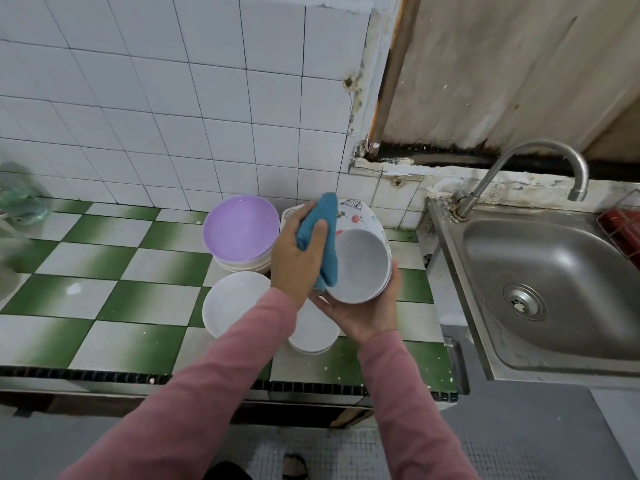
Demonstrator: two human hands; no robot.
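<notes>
Left grip (294, 258) bunches soft blue cloth (329, 211).

I see the white bowl (360, 268) tipped on its side above the checked counter (114, 258), mouth toward me, the blue cloth (329, 216) bunched against its left rim.

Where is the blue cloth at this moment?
Head view, centre: the left hand grips the blue cloth against the white bowl, just right of the purple plate.

Left hand (294, 261) above cupped right hand (363, 317)
</notes>
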